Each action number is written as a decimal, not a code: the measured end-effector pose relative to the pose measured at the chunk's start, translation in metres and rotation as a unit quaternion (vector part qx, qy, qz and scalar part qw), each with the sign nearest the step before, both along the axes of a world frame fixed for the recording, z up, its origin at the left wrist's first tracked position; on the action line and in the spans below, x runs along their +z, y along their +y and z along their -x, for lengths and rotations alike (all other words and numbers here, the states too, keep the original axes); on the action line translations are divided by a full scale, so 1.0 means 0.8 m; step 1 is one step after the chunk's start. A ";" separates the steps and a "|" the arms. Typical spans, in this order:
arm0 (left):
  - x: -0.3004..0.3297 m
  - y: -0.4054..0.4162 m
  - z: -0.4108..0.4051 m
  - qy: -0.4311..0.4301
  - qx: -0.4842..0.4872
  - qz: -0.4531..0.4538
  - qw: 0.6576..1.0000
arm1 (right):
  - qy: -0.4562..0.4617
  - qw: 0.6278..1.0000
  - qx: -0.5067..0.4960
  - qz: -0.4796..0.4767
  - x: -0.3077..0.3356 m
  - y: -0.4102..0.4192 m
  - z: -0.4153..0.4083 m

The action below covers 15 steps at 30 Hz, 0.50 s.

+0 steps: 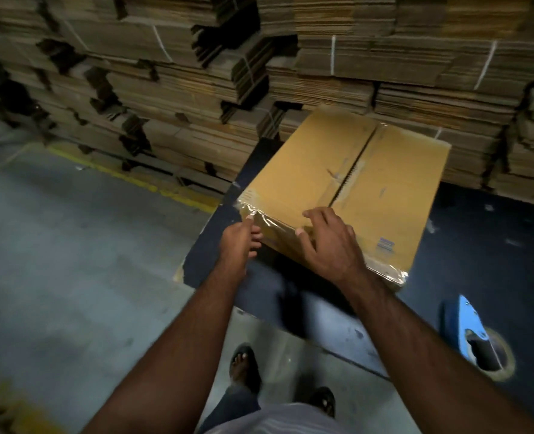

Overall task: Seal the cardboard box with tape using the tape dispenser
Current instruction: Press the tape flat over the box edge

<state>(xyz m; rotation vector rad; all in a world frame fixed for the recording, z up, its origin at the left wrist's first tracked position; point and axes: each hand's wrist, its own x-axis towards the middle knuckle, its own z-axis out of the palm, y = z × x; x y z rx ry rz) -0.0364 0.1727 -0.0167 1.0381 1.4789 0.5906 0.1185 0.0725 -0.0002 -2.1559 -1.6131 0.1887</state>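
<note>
A brown cardboard box [347, 183] lies on a dark table [478, 245], its top flaps closed with an open seam down the middle. Clear tape [269, 219] runs along the box's near edge and wraps its near corners. My left hand [240, 242] presses the tape at the near left corner, fingers partly curled. My right hand [328, 242] rests flat on the near edge, fingers spread over the top and front. The blue tape dispenser [475, 333] with its roll lies on the table at the right, apart from both hands.
Tall stacks of flattened, strapped cardboard [197, 73] stand right behind the table. Grey concrete floor [71, 261] with a yellow line [134, 180] lies to the left. My sandalled feet [243, 368] are below the table's near edge.
</note>
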 end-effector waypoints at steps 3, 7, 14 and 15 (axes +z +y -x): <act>-0.009 0.044 0.018 -0.080 0.008 0.105 0.991 | -0.016 1.000 0.016 0.008 0.000 0.046 0.023; -0.024 0.088 0.022 -0.124 0.010 0.147 0.981 | -0.031 0.999 0.011 0.019 -0.002 0.096 0.044; -0.039 0.135 0.030 -0.152 0.037 0.220 0.963 | -0.030 0.999 -0.006 0.043 -0.021 0.165 0.071; -0.041 0.140 0.032 -0.164 0.039 0.227 0.959 | -0.029 0.999 -0.008 0.045 -0.023 0.173 0.074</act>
